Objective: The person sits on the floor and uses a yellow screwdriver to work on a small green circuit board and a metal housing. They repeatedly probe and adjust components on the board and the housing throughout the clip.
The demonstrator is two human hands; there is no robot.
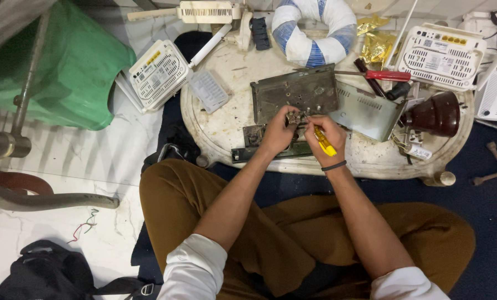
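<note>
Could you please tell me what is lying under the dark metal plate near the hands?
The dark metal plate overlaps a grey perforated metal cover on the round white table. Anything directly beneath it is hidden.

We see our own body from above, all of it on the near side of the round white table [226, 130]. We wear a white shirt, its sleeves rolled into thick cuffs above the elbows, so both forearms are bare. Our left hand [278, 133] carries nothing at the wrist; our right hand [327, 136] has a thin black band around the wrist. Nearer to us than the table's edge, our legs are in mustard-brown trousers, the cloth creased and folded at the knees
</note>
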